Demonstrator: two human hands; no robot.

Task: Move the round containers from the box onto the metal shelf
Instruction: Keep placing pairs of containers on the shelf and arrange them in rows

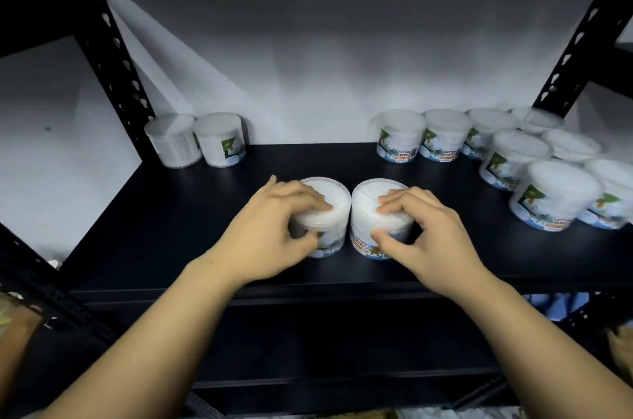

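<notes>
Two round clear containers of cotton buds stand side by side on the black metal shelf (178, 233), near its front edge. My left hand (270, 230) grips the left container (334, 213) from above, fingers on the lid and thumb on the side. My right hand (421, 233) grips the right container (364, 209) the same way. Two more containers (195, 139) stand at the back left. Several containers (399, 135) are grouped at the back right. The box is not in view.
Black perforated uprights (102, 38) frame the shelf on the left and on the right (582, 31). A white wall is behind. A lower shelf level (342, 350) lies below the front edge. Bare shelf surface lies between the two groups.
</notes>
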